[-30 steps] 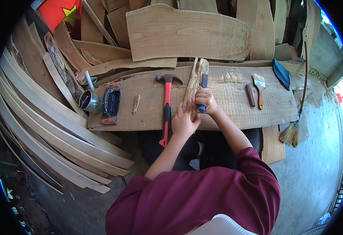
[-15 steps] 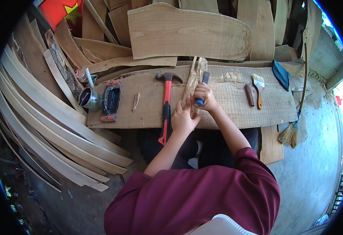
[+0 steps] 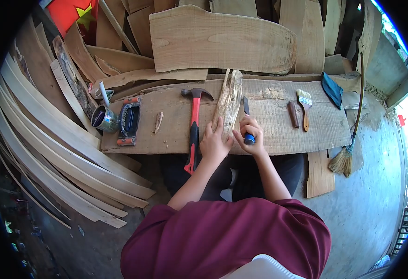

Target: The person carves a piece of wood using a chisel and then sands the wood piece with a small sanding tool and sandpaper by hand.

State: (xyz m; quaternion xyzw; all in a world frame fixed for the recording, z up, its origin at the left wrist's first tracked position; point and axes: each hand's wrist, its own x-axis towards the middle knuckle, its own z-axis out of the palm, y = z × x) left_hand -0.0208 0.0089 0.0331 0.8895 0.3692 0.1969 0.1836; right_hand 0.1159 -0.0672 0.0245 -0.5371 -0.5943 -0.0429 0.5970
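A rough, weathered piece of wood (image 3: pixel 230 95) lies lengthwise on the plank bench, its far end pointing away from me. Around its near end, my left hand (image 3: pixel 214 142) grips it from the left side. My right hand (image 3: pixel 252 135) is closed around the handle of a chisel (image 3: pixel 246 106), whose blade points away, just right of the wood. The blue end of the handle shows below the fingers, and the right thumb is close to the wood. Left of my left hand lies a claw hammer (image 3: pixel 195 118) with a red and black handle.
On the plank bench (image 3: pixel 143 132) are a sanding block (image 3: pixel 129 121), a wood scrap (image 3: pixel 158 122), a brown handle-like piece (image 3: pixel 293 115), a paintbrush (image 3: pixel 304 109) and a dark blue cloth (image 3: pixel 332 90). A can (image 3: pixel 104 118) stands left; a broom (image 3: pixel 342 160) leans right. Boards (image 3: pixel 222 42) line the back.
My right hand with the chisel has moved off the wood, toward me and to the right. The piece of wood has turned, showing more of its broad face under my left hand.
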